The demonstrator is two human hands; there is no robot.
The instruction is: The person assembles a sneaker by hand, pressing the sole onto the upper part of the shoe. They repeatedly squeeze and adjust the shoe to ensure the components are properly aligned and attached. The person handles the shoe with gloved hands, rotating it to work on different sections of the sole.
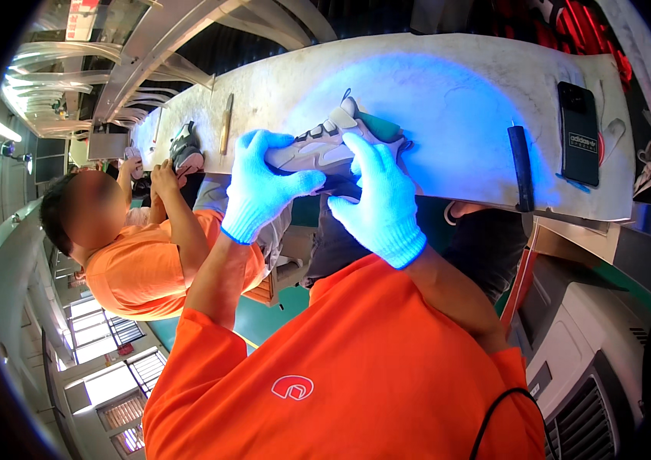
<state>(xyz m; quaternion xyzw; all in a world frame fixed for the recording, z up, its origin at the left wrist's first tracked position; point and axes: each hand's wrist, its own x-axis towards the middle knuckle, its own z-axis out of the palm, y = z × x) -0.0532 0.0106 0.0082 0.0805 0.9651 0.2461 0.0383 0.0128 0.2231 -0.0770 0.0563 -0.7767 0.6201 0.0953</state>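
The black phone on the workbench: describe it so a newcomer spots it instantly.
Start at the long pale workbench under blue light. Go to its end past the white-and-grey sneaker and the black-handled tool. There lies the flat black rectangular phone, the only slab-shaped thing.

A black rectangular phone (578, 133) lies screen-dark at the worktable's (448, 84) right end.

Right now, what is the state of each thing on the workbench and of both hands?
Grey and white sports shoe: held on the bench edge.
Left hand in blue knit glove: fingers on the shoe.
Right hand in blue knit glove: fingers on the shoe.
Black smartphone: lying flat, untouched.
Black-handled tool: lying flat, untouched.
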